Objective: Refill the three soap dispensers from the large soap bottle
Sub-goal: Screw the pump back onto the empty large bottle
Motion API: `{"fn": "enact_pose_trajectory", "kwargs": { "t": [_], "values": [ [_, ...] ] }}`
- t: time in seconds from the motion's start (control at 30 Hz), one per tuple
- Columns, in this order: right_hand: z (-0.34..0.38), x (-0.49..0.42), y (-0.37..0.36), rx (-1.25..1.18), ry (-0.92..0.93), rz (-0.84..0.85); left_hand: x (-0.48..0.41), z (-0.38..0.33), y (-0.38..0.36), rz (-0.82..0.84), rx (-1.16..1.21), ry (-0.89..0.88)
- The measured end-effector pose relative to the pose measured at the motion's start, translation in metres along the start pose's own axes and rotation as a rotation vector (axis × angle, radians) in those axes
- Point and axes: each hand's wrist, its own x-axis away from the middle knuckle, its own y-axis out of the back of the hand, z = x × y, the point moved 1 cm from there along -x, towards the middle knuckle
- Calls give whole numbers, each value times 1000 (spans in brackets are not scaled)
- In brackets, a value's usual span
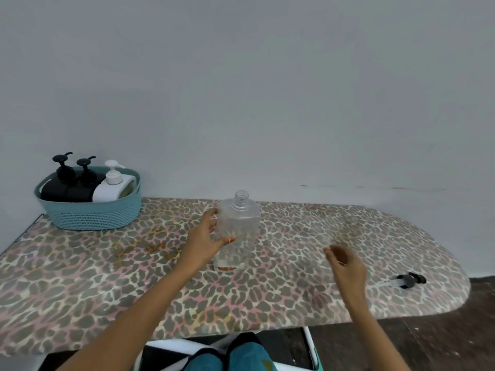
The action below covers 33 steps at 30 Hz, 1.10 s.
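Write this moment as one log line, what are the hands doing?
left hand: holds clear bottle, uncapped, upright | right hand: open, empty | pump cap: lying on board | basket: three dispensers

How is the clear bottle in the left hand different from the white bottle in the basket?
The clear bottle is see-through and looks almost empty; the white bottle is opaque. The clear bottle has an open neck, with a pump lying apart on the board; the white bottle has its pump on. The clear bottle stands on the board, gripped by the left hand; the white bottle sits in the blue basket. Both are upright.
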Motion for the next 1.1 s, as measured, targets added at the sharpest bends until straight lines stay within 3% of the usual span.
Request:
{"fn": "enact_pose_trajectory", "kwargs": {
  "t": [0.23, 0.57, 0.87, 1.1],
  "values": [
    [-62, -24, 88, 57, -265, -304, 2, -1, -4, -37, 3, 24],
    [-122, -66, 96, -4, -651, -320, 5, -3, -6, -67, -22, 29],
    [-159, -83, 91, 96, -727, -321, 3, 0, -7, -81, -17, 45],
    [-112, -67, 101, -126, -733, -322, 4, -4, -7, -75, -3, 36]
  ]
}}
